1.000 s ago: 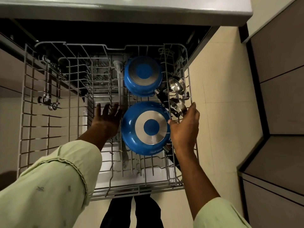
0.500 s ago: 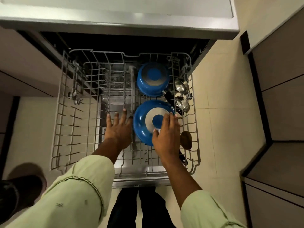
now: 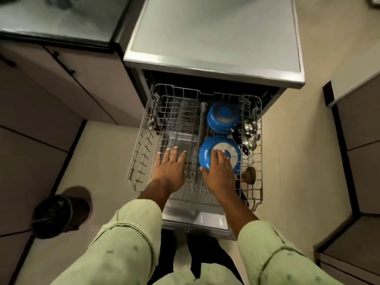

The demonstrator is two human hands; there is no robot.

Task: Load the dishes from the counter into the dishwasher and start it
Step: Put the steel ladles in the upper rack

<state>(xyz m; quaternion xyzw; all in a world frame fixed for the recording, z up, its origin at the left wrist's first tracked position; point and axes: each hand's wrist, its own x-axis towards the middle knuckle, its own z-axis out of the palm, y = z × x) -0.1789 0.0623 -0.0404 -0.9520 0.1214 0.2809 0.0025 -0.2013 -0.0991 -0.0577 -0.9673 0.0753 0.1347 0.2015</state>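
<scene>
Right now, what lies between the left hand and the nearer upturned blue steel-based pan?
Head view: only bare wires of the grey wire rack separate the left hand from the blue pan; no dish stands there.

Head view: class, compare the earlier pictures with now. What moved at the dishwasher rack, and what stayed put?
The right hand moved left from beside the right edge of the rack onto the upturned base of the near blue pan, where it lies flat. The camera pulled back. The left hand stays spread over the rack; the far blue pan and steel cups have not moved.
</scene>
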